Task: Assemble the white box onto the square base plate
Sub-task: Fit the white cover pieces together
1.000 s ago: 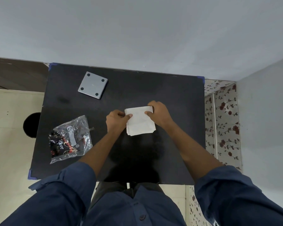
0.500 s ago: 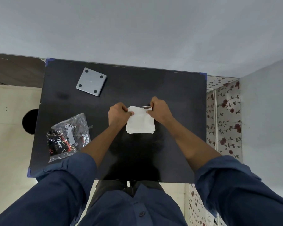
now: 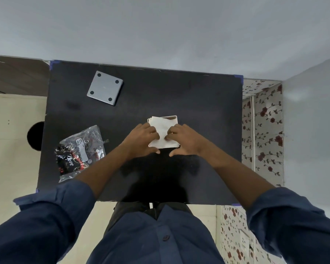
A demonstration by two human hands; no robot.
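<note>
The white box lies flattened on the black table, a little right of centre. My left hand presses on its left half with the fingers curled over it. My right hand presses on its right half, fingertips meeting the left hand's near the middle. Both thumbs reach under the box's near edge. The grey square base plate, with a dark round pad at each corner, lies apart at the table's far left, untouched.
A crinkled clear plastic packet with dark printed contents lies at the table's near left. The table stands against a grey wall. Floral wallpaper runs along the right; pale floor shows on the left.
Both hands slid from the box's far corners down onto its near half, fingers now meeting over its middle. The box lies flatter and its far edge is uncovered.
</note>
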